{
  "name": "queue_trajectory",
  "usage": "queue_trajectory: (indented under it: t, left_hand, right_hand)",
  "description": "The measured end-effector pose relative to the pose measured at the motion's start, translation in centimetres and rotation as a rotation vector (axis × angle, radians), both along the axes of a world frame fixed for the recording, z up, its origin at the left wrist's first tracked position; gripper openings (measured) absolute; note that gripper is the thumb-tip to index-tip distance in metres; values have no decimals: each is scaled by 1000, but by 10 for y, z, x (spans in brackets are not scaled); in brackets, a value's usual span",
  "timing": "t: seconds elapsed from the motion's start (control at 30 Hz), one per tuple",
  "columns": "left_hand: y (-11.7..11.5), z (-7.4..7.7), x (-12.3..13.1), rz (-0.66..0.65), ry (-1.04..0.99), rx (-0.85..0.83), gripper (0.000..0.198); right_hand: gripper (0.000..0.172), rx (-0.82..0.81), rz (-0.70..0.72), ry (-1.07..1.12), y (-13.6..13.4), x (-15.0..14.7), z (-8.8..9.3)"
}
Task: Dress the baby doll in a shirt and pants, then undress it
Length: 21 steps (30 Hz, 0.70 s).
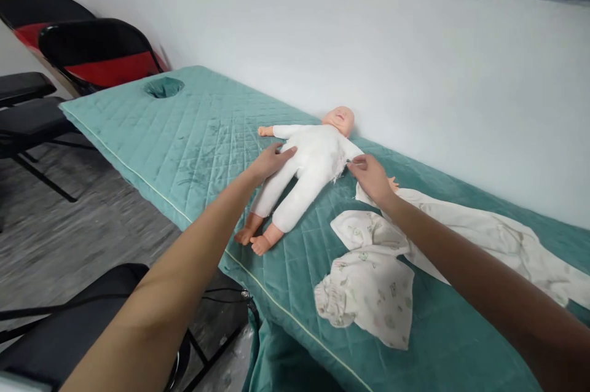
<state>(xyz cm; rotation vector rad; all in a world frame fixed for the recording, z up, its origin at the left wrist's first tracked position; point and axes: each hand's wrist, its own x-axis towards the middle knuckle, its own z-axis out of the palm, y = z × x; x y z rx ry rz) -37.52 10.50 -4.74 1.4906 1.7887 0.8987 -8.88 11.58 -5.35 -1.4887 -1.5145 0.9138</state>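
A baby doll (318,149) with a white cloth body lies on its back, its head near the wall and its feet toward me. My left hand (273,161) rests against the doll's hip and upper leg, fingers stretched out. Beside the doll's other flank, my right hand (371,177) has thumb and fingertips pinched together near a frayed patch (340,168) in the cloth. Whatever lies between those fingertips is too small to make out. The doll's hand on that side shows partly behind my right hand.
Printed baby trousers (378,300) lie crumpled near the front edge. A long white garment (488,238) stretches to the right. Beneath them is a green quilted bed cover (221,109) with a round hole (165,87). Folding chairs (99,51) stand at left, and a wall runs behind.
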Motion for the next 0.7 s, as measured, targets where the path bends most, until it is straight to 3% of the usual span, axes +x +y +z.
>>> queue_trajectory:
  t: [0.1, 0.27, 0.37, 0.5, 0.6, 0.7]
  left_hand:
    - [3, 7, 11, -2, -1, 70, 72]
    - [4, 10, 21, -73, -12, 53, 58]
    - [7, 6, 16, -57, -56, 54, 61]
    - [15, 5, 17, -20, -30, 33, 80]
    - [21, 8, 25, -28, 38, 56, 82]
    - [25, 10, 33, -12, 95, 88, 79]
  right_hand:
    - [25, -223, 22, 309, -21, -18, -4]
    - [10, -291, 24, 448, -27, -42, -6]
    - [9, -318, 16, 479, -27, -47, -9]
    - [16, -306, 27, 442, -28, -42, -17]
    - [25, -272, -7, 365, -25, -33, -24]
    - [34, -59, -54, 195, -23, -23, -33]
